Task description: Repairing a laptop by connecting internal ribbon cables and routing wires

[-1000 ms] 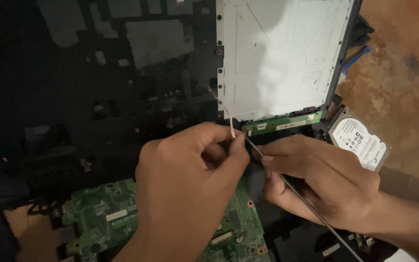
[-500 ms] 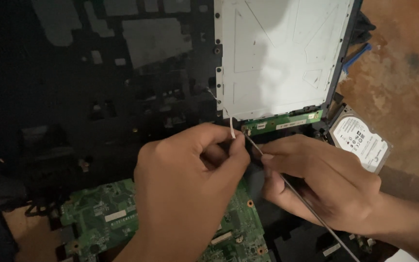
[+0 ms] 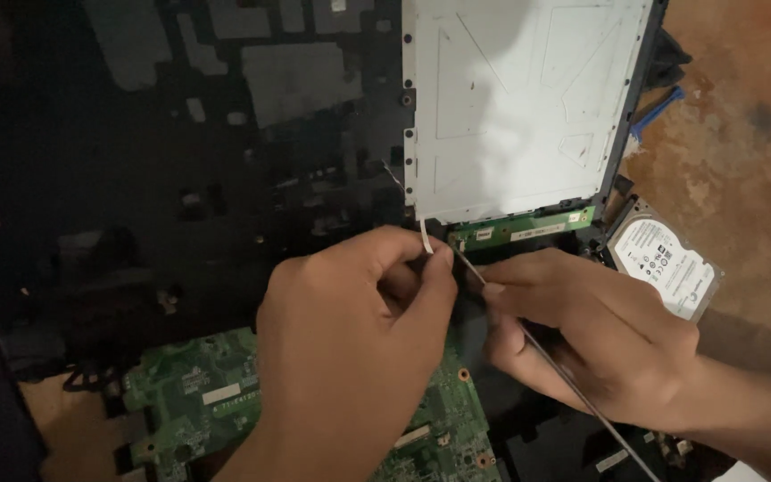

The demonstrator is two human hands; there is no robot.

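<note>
L hand [image 3: 350, 348] comes in from 6 o'clock, thumb & forefinger pinched at 1 o'clock. R hand [image 3: 595, 344] enters from 4 o'clock, fingers curled in a tight grip, tips pointing to 10 o'clock.

Two hands are at work, the left hand [image 3: 350, 357] at six o'clock and the right hand [image 3: 595, 344] at four o'clock. Between them: one thin white strip [image 3: 425, 234] and one slim metal rod [image 3: 555, 366]. Two green circuit boards, a big one [image 3: 198, 397] at seven o'clock and a narrow one [image 3: 524, 229] near centre. One silver metal plate [image 3: 519, 98] at one o'clock, one hard drive [image 3: 667, 268] at three o'clock
</note>
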